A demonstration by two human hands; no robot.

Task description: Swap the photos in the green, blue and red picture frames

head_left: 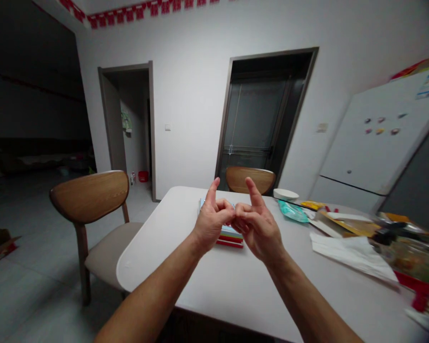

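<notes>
Over books [232, 237], left hand [211, 223] against right [260, 229]

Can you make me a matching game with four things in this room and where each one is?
Things:
1. stack of books
2. nearer wooden chair
3. teal packet
4. fridge

Places:
A. at the right, by the wall, with magnets on it
B. on the table, partly hidden behind the left hand and right hand
C. on the floor, left of the table
D. on the table, near the white dish

Pairs: 1-B, 2-C, 3-D, 4-A
</notes>
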